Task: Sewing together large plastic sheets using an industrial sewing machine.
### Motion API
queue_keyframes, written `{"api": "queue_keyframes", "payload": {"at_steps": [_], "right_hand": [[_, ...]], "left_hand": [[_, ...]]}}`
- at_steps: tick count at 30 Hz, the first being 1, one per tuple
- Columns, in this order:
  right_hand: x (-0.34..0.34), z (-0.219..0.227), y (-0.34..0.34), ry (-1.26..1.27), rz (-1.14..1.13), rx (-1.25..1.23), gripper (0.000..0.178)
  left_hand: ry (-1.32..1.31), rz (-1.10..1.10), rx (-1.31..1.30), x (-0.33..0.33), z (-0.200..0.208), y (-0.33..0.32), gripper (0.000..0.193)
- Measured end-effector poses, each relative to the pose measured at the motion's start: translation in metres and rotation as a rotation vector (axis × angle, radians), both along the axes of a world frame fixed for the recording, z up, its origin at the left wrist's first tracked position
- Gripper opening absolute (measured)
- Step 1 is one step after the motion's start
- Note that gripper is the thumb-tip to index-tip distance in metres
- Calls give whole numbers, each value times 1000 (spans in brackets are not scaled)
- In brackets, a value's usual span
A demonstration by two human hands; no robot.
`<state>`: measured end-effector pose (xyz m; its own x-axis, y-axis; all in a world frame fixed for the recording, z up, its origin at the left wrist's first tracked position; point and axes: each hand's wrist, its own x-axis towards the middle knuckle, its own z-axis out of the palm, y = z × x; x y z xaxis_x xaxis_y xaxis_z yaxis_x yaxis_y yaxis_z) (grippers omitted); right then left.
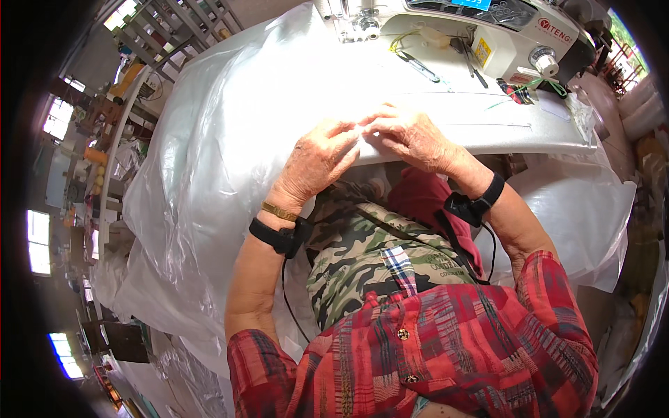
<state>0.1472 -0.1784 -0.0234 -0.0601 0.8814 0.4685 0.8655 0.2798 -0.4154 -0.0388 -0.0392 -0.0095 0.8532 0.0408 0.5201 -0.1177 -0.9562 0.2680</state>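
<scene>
Both of my hands meet at the front edge of the white sewing table point(481, 115), in front of the sewing machine point(512, 31). My left hand point(320, 159) has its thumb and fingers closed in a pinch. My right hand point(412, 138) curls its fingers in a similar pinch, its fingertips almost against the left ones. Glare washes out the spot between them, so whatever they pinch cannot be made out. A large translucent plastic sheet point(202, 157) spreads under and left of my left hand, draping off the table.
Behind my right hand lie thread snips point(420, 68), dark slim tools point(471, 64) and a plaid cloth scrap point(514, 91). The machine's needle area point(362, 26) stands beyond my hands. More plastic sheeting point(557, 209) hangs at the right. Camouflage cloth point(376, 244) covers my lap.
</scene>
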Motion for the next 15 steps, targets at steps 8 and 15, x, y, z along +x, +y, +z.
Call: {"api": "queue_keyframes", "payload": {"at_steps": [8, 15], "right_hand": [[-6, 10, -5, 115, -72, -90, 23], [-3, -2, 3, 7, -86, 61, 24]], "left_hand": [[-6, -39, 232, 9, 3, 8, 14], [-104, -34, 282, 18, -1, 5, 13]]}}
